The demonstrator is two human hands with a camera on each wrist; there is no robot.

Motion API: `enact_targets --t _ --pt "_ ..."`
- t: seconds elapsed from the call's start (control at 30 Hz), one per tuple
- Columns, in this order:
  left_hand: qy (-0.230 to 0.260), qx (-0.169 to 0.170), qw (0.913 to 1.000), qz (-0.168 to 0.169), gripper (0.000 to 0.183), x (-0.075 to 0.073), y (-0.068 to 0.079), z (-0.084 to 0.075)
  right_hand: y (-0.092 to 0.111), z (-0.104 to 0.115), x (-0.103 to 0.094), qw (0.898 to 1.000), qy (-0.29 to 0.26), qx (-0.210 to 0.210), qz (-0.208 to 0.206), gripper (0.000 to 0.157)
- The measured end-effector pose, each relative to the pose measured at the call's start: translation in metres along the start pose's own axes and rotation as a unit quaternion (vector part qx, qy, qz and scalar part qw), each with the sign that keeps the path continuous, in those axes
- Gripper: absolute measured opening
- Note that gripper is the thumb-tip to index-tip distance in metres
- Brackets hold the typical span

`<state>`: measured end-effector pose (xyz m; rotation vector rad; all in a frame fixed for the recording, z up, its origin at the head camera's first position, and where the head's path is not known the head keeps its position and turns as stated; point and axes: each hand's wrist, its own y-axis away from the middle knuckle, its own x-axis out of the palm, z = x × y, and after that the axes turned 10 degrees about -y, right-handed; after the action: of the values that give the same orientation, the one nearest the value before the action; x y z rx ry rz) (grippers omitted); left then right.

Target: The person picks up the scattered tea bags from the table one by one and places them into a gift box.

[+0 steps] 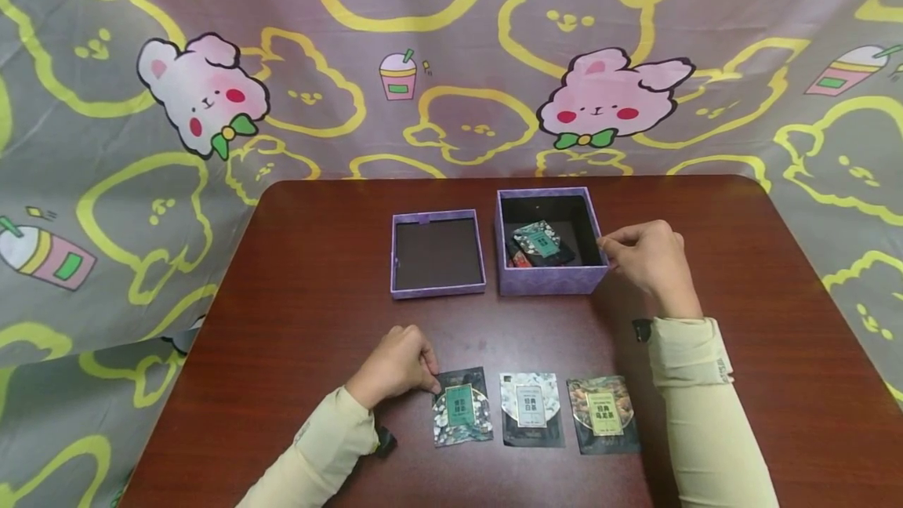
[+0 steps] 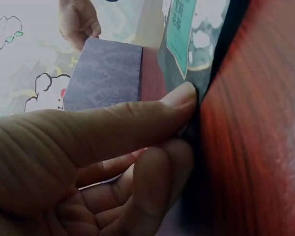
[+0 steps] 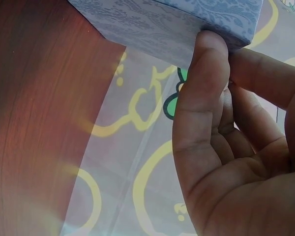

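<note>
My left hand (image 1: 395, 361) pinches the upper left corner of a tea sachet with a green label (image 1: 462, 406). Thumb and index finger meet on that corner in the left wrist view, close above the wooden surface. With thumb and fingertips my right hand (image 1: 654, 257) grips the right wall of a purple patterned box (image 1: 550, 281). The box corner shows between those fingers in the right wrist view. Inside the box lies another green-labelled sachet (image 1: 542, 240), over a dark packet and something red, partly hidden.
A white-labelled sachet (image 1: 531, 409) and a yellow-green-labelled sachet (image 1: 603, 415) lie in a row right of the pinched one. Left of the box, the purple lid (image 1: 437, 292) lies with its dark inside up. A patterned curtain (image 1: 466, 45) hangs behind the brown table (image 1: 317, 288).
</note>
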<state>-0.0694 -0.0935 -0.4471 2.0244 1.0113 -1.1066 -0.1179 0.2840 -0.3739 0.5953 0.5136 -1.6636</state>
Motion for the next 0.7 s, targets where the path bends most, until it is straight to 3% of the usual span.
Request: enact_targets --t 0.27,0.47,0.7 --pt "-0.003 0.021 0.9997 0.008 0.028 0.0 -0.001 -0.004 0.001 0.0 0.0 1.0 0.001 -0.002 -0.001 0.028" --pt "-0.046 0.034 0.9979 0.03 0.033 -0.001 -0.001 -0.008 0.001 0.0 0.0 1.0 0.001 -0.002 0.0 0.026" --pt "-0.081 0.064 0.9946 0.011 0.037 -0.012 0.002 -0.014 0.001 0.0 -0.001 1.0 0.002 -0.005 0.001 0.024"
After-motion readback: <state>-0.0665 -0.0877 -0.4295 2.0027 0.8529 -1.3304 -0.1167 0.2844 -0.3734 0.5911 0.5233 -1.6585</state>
